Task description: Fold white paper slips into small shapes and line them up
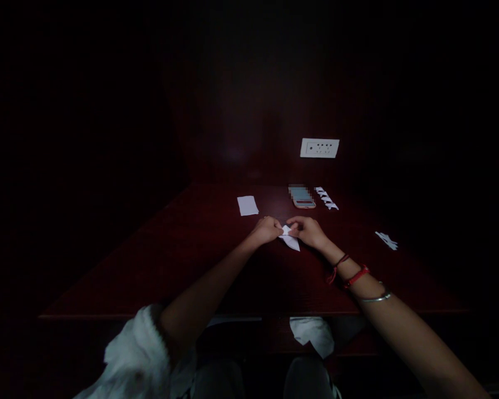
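And here we are, left hand (268, 229) and right hand (309, 231) both pinching the folded paper (291, 243) between their fingertips, out over the dark table (183, 244), with the sheets (248, 205) lying just beyond the left and the phone (303, 197) beyond the right.

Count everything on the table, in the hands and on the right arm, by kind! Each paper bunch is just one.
Paper: 4 (held piece, rectangular paper, zigzag row, narrow bunch)
Phone-like device: 1
Red bracelets: 2
Silver bangle: 1
Total: 8
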`<state>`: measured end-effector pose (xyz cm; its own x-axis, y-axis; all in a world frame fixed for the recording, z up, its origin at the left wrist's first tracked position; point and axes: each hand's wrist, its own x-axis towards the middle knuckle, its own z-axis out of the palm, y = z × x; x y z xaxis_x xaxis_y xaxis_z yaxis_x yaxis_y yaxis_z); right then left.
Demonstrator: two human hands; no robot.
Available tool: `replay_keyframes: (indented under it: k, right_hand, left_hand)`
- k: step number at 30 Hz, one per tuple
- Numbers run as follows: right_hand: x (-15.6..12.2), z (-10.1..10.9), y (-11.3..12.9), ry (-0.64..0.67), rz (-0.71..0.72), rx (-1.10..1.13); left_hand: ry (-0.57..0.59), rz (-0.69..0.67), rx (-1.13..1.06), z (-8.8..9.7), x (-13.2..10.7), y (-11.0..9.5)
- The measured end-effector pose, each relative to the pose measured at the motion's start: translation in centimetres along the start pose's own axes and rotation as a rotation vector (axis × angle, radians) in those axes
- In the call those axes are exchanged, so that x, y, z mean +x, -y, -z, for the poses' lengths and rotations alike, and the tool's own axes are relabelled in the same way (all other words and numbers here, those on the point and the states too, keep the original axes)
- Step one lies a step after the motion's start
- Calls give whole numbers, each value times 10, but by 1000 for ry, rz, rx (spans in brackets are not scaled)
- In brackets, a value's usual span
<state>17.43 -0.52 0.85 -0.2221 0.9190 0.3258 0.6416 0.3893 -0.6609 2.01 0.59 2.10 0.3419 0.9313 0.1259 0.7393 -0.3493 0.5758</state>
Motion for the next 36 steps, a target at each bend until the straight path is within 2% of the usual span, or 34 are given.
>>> replay_keyframes:
  k: [9, 14, 24, 29, 36]
  right_hand:
    - [-1, 3, 2, -23, -56, -35]
    - [0, 6, 3, -23, -41, -93]
    - [0, 7, 1, -76, -15, -41]
    - [-1, 9, 3, -121, 73, -86]
    - [-1, 9, 5, -100, 152, -112]
  left_hand:
    - [-88, -97, -161, -2, 4, 4]
    - [-93, -114, -205, -4, 4, 3]
    - [-108, -178, -218, -6, 4, -1]
    - [-143, -231, -215, -5, 2, -3]
    - [-197, -364, -159, -7, 0, -4]
